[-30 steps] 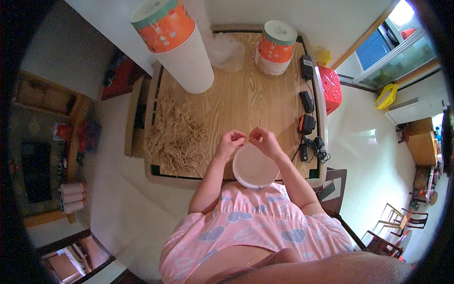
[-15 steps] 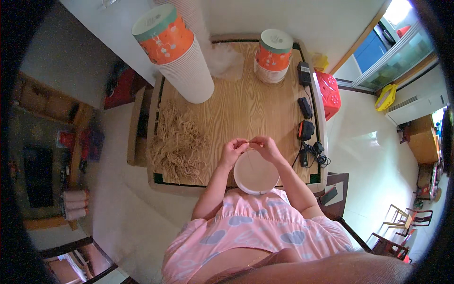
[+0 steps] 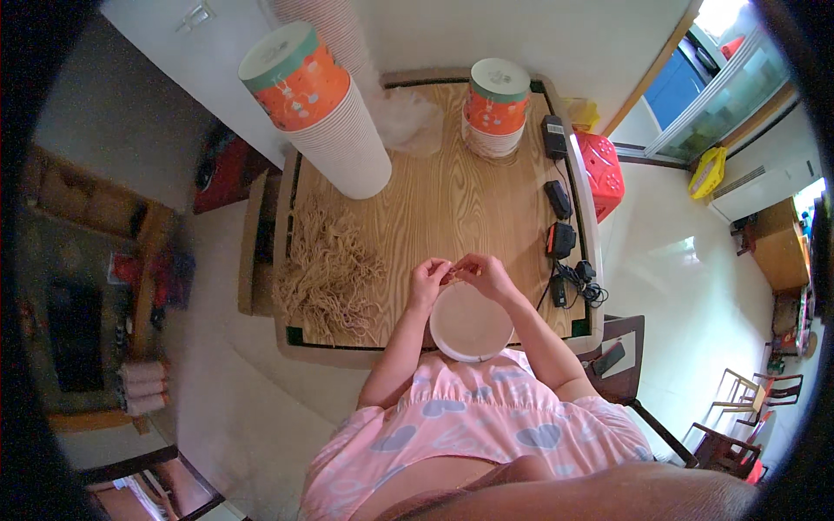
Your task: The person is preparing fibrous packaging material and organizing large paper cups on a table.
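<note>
White paper tub (image 3: 472,323) held at near edge of wooden table (image 3: 434,208); round face pointed up at camera, long axis foreshortened, side wall mostly hidden. Left hand (image 3: 427,281) and right hand (image 3: 488,277) pinched at far rim; anything between fingertips can't be made out.

Behind the wooden worktop (image 3: 426,208) there is a pale wall (image 3: 460,39). At right, light reflects on the glossy floor (image 3: 656,278); a red stool (image 3: 601,174) stands near, wooden chairs (image 3: 738,405) farther.
</note>
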The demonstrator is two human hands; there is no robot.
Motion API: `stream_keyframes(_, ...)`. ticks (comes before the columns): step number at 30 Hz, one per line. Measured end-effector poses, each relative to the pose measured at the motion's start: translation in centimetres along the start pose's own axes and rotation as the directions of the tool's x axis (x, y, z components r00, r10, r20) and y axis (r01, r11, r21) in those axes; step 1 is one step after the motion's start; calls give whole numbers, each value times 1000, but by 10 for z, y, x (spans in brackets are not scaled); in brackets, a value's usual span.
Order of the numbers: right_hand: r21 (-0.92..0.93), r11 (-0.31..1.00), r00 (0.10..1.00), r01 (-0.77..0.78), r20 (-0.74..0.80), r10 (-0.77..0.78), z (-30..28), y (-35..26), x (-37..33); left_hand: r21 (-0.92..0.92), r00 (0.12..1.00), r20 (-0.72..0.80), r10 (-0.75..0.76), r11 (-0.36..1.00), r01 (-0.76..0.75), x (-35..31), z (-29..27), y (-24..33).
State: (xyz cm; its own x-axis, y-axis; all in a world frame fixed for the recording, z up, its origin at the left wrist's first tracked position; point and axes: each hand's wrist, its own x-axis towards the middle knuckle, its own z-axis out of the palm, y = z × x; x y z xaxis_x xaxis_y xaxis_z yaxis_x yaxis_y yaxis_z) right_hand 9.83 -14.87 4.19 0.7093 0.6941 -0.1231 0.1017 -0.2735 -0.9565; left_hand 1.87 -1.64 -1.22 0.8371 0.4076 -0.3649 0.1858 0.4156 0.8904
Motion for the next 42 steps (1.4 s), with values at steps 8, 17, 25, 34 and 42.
stream_keyframes(8, 11, 1000, 999, 29, 26, -29, 1, 21, 2, -27, 993, -115, 14, 999, -17, 2, 3, 4)
stream_keyframes(17, 43, 995, 996, 85, -7, -84, 8, 26, 6, -91, 997, -15, -70, 994, 68, 0, 8, 8)
stream_keyframes(25, -30, 999, 1000, -23, 10, 23, 10, 22, 11, -29, 999, -31, -10, 1000, 9, -2, 13, 13)
stream_keyframes(34, -158, 987, 995, -34, -94, 19, 8, 9, 6, 32, 998, 19, 56, 998, -56, -9, 16, 12)
stream_keyframes(42, -194, 981, 988, -1, -152, -29, 13, 16, 5, 89, 993, 75, 94, 991, -100, -13, 14, 13)
